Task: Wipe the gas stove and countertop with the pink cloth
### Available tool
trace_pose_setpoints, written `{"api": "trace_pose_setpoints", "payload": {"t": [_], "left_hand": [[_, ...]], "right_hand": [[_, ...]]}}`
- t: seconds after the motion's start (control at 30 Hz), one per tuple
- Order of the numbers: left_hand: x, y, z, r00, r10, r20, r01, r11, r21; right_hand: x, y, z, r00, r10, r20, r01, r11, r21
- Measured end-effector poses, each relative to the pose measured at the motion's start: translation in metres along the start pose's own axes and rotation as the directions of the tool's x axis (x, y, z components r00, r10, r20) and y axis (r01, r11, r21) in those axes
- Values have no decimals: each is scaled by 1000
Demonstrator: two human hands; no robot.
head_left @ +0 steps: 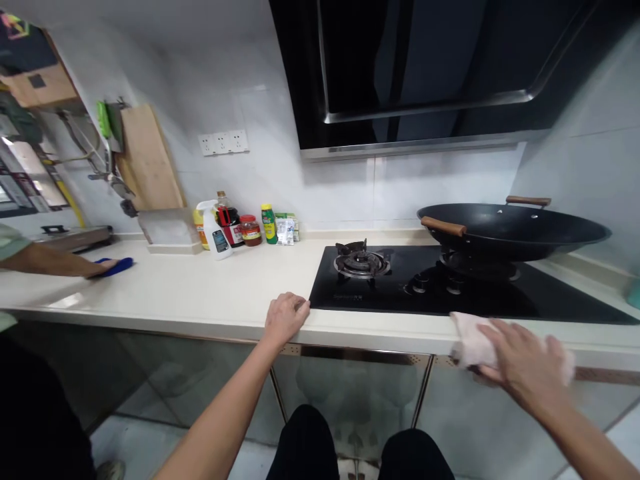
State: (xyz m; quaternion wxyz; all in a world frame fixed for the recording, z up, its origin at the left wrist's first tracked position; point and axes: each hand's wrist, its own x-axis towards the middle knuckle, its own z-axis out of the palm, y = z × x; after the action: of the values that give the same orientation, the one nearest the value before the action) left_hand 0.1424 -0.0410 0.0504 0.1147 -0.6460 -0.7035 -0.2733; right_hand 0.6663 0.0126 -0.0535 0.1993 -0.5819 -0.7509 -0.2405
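Note:
My right hand [525, 360] is closed on a pale pink cloth [473, 340], which drapes over the counter's front edge below the stove; hand and cloth are slightly blurred. My left hand [286, 317] rests on the white countertop [240, 280] at its front edge, fingers resting on the surface, holding nothing. Its thumb side is by the near left corner of the black gas stove [385, 300]. A large black wok [515, 230] with wooden handles sits over the right burner. The left burner [363, 263] is bare.
At far left, another person's hand [105, 268] presses a blue cloth [119, 267] on the counter. A spray bottle [215, 230], sauce bottles and a jar [250, 230] stand along the wall. A cutting board [150, 160] leans behind. A dark range hood [425, 73] overhangs the stove.

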Motion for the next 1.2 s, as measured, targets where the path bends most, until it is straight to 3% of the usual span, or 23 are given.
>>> {"api": "trace_pose_setpoints", "payload": {"t": [0.07,0.13,0.23,0.33,0.47,0.6,0.7,0.77,0.83,0.93,1.2], "left_hand": [[-1,2,0,1000,-3,-2,3,1000,9],[-2,4,0,1000,-6,0,6,1000,19],[-3,6,1,1000,-18,3,18,999,29],[-6,7,2,999,-42,-4,42,999,33],[-10,7,4,998,-60,-21,61,997,37],[-13,3,6,998,-54,-29,55,998,37],[-14,0,6,998,-45,-35,46,999,23],[-14,0,6,999,-39,-35,40,999,24],[-13,0,5,999,-31,-26,31,999,26],[-12,0,3,1000,-16,-4,16,1000,23],[-8,0,-3,1000,18,8,-18,999,43]], "right_hand": [[-6,44,7,999,15,29,-16,999,40],[-9,69,13,1000,6,-10,-5,996,91],[-7,60,18,994,1,-110,15,990,142],[4,0,23,990,-46,-131,62,991,117],[23,-120,24,971,-170,-166,174,985,12],[42,-222,8,951,-249,-185,256,966,16],[50,-267,-11,942,-268,-203,296,947,123],[51,-280,-20,940,-267,-214,305,938,168],[51,-279,-21,926,-298,-233,339,926,163],[46,-254,-15,902,-345,-259,384,916,119],[22,-114,6,965,-220,-143,222,975,-3]]}}
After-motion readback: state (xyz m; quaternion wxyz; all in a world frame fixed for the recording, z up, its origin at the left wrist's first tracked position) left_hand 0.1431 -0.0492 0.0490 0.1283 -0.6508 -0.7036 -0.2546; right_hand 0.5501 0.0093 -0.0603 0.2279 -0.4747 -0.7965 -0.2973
